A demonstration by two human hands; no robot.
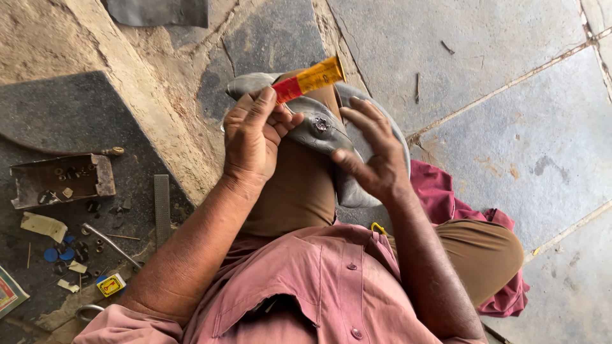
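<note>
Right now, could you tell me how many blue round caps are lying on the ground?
3 that I can make out: two side by side, one just above, left of the left hand. More may be hidden among the clutter.

Grey stone-slab floor (pixel 497 57) with pale joints spans the right and far side. A maroon cloth (pixel 446 191) lies on it at right. At left, a dark rubber mat (pixel 70 111) carries a rusty metal tray (pixel 60 179) of small parts, a flat metal file (pixel 162 207) just right of it, blue round caps (pixel 57 253), a bent metal rod (pixel 111 243) and a small yellow box (pixel 111 285) nearer. A dark rubber sheet (pixel 156 11) lies at the far edge.
</note>
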